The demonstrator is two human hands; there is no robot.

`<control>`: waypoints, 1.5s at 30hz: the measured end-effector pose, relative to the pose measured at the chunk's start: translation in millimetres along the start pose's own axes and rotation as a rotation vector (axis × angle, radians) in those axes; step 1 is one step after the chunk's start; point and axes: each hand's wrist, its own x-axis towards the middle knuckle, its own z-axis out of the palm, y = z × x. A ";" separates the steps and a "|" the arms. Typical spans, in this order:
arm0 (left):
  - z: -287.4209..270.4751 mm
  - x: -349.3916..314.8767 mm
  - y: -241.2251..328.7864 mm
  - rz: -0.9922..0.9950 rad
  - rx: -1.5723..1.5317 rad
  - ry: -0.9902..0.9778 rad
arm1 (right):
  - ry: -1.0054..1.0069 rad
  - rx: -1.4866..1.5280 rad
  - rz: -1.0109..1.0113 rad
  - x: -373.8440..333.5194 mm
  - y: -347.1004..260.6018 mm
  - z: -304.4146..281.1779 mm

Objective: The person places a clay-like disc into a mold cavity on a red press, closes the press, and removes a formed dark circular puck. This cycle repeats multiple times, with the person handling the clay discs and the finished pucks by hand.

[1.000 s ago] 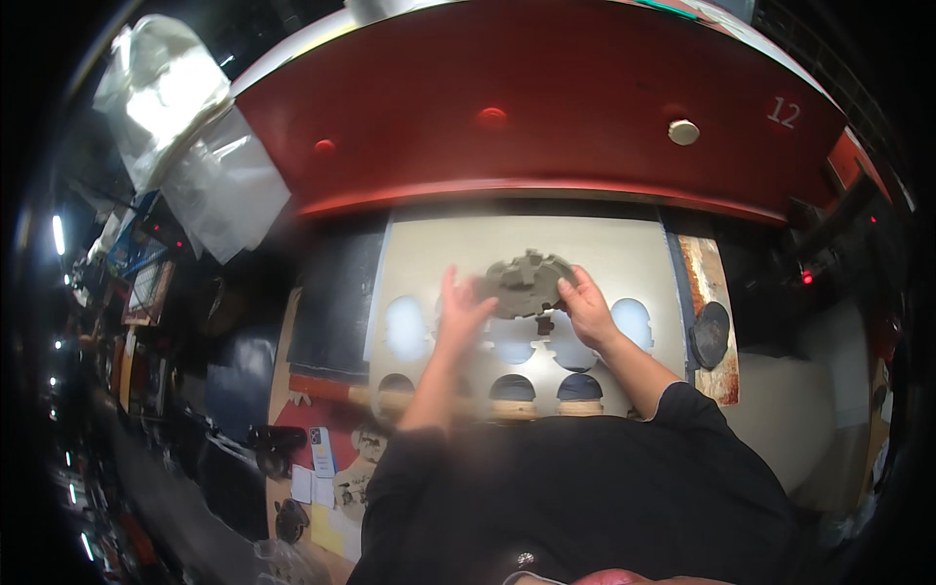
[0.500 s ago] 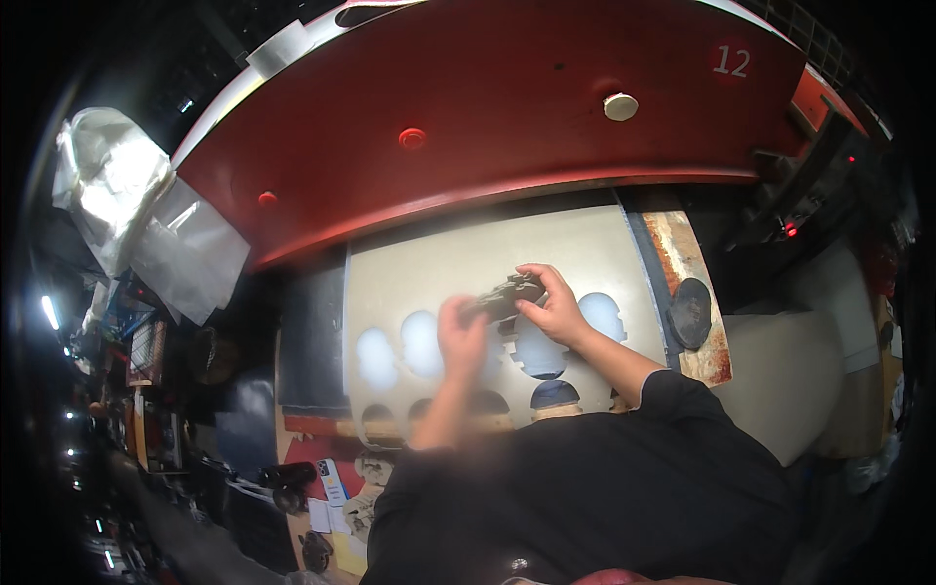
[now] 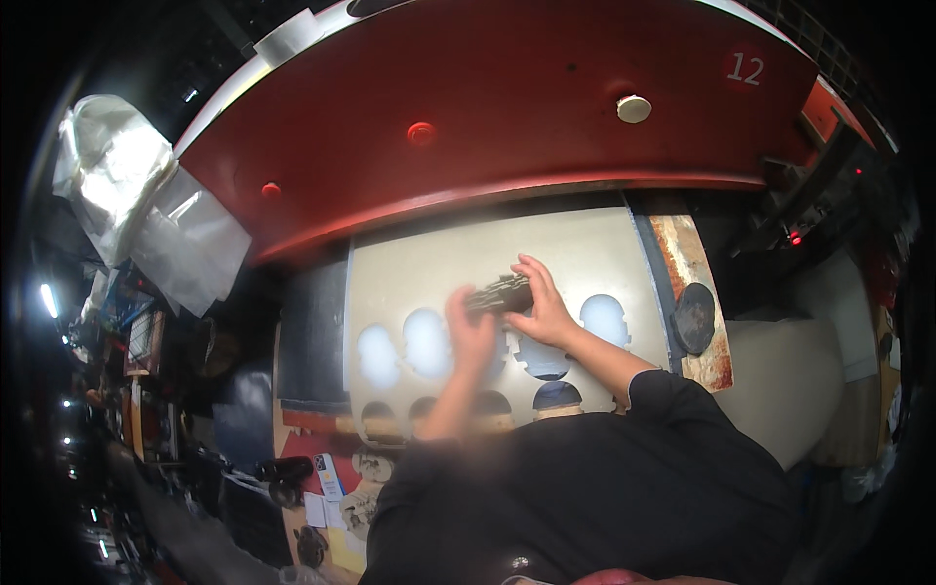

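Observation:
Between my two hands is a stack of thin grey-beige cut pieces, held on edge above the sheet. My left hand is closed round the stack's left end, slightly blurred. At the other end my right hand grips it with thumb below and fingers over the top. Under them lies a pale grey-beige sheet, with a row of rounded cut-outs showing a light bluish surface. Half-round notches run along its near edge.
A broad red machine beam spans the far side. On a rust-stained board at right lies a dark oval block. A phone and more cut pieces lie at lower left. Clear plastic hangs at left.
Both hands still hold the stack, which has tilted and shows its layered edges more. My right fingers have straightened somewhat and moved slightly left. The whole view has shifted a little.

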 end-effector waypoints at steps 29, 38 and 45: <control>-35.3 -18.3 90.8 -0.751 -1.539 -0.330 | 0.232 -0.329 -0.680 -0.4 -54.9 -40.1; -34.3 -30.1 82.6 -0.646 -0.758 -0.133 | -0.091 -0.005 -0.297 -25.7 -56.6 -49.7; -35.0 -42.6 73.2 -0.549 -0.521 -0.281 | -0.389 0.738 0.638 -11.7 -50.0 -31.6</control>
